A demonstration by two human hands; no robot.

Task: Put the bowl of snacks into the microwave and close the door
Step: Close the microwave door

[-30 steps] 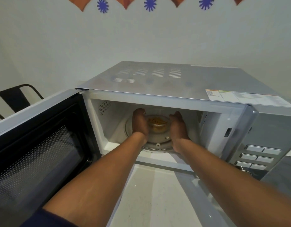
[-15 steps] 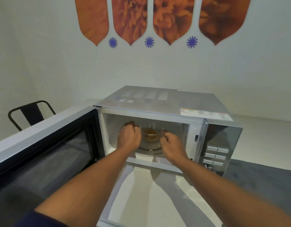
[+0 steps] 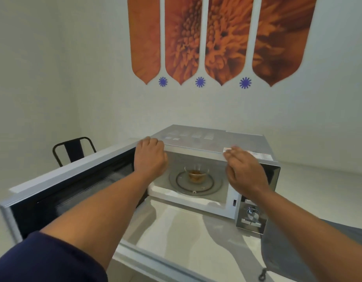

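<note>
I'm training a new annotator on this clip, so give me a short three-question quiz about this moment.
1. True or false: the bowl of snacks sits on the turntable inside the microwave.
2. Which way does the open door swing? A) left B) right C) down
3. Fill in: the left hand and the right hand hold ____.

Key: 1 true; 2 A; 3 nothing, both are outside the cavity and clear of the bowl.
</note>
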